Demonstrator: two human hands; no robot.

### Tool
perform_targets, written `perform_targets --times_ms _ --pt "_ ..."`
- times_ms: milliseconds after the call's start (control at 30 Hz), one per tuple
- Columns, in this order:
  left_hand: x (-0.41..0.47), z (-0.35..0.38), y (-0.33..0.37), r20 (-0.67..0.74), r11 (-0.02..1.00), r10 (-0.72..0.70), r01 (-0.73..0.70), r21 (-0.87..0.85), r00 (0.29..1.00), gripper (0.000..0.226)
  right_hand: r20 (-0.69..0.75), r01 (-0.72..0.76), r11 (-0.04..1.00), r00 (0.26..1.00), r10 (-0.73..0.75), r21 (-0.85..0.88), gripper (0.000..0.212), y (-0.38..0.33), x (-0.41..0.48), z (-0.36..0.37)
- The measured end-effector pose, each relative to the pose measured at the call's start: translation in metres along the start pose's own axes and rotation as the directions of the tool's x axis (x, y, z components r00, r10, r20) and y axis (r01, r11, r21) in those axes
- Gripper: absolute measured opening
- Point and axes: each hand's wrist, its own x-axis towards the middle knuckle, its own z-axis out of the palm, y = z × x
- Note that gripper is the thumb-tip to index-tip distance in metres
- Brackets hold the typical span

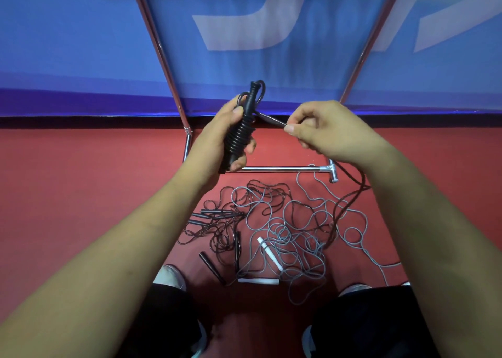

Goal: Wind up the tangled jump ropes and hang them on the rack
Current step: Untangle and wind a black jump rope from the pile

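Left hand grips black cord-wound jump-rope bundle; right hand, at its 3 o'clock, pinches loose cord; tangled grey and black ropes lie at 6 o'clock.

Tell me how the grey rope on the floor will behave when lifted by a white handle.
Likely floppy: the grey rope lies in loose loops. It will probably snag, since its loops cross the black rope. The white handle looks stiff and could roll.
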Motion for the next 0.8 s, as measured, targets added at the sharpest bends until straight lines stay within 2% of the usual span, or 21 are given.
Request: perform_targets --times_ms 67,167,300,400,500,567,633,700,800 --pt "0.001 -0.001 0.0 0.013 1.0 -0.015 0.015 -0.022 1.0 0.026 0.007 0.002 0.999 1.0 -0.002 -0.038 0.013 0.0 -0.001 -0.002" --pt "0.003 -0.007 0.002 -0.043 0.999 -0.033 0.031 -0.026 0.999 0.031 0.018 0.003 0.994 1.0 -0.002 -0.11 0.011 0.004 -0.001 -0.005" --pt "0.005 -0.014 0.004 -0.087 0.999 -0.027 0.03 0.033 0.996 0.03 -0.019 0.015 0.99 1.0 -0.018 -0.142 0.012 0.006 -0.002 -0.005" --pt "0.004 -0.015 0.007 -0.112 0.99 -0.019 0.035 0.139 0.993 0.022 -0.089 0.031 0.986 0.995 -0.046 -0.162 0.014 0.0 -0.003 -0.007" --pt "0.002 -0.013 0.012 -0.167 0.945 0.001 0.054 0.323 0.986 0.011 -0.044 0.056 0.987 0.997 -0.063 -0.151 0.017 -0.012 -0.007 -0.008" --pt "0.002 -0.016 0.009 -0.181 0.876 0.052 0.042 0.48 0.982 0.014 0.002 0.081 0.983 0.997 -0.082 -0.165 0.02 -0.02 -0.01 -0.006" --pt "0.004 -0.02 0.002 -0.165 0.761 0.111 0.023 0.648 0.98 0.023 0.039 0.1 0.98 0.995 -0.095 -0.171 0.023 -0.026 -0.012 -0.002" --pt "0.003 -0.022 -0.002 -0.145 0.592 0.106 0.055 0.804 0.984 0.031 0.07 0.109 0.979 0.993 -0.099 -0.17 0.025 -0.03 -0.013 0.002" --pt "0.002 -0.02 -0.005 -0.117 0.345 0.013 0.105 0.933 0.993 0.037 0.104 0.106 0.979 0.991 -0.088 -0.177 0.023 -0.032 -0.013 0.011"
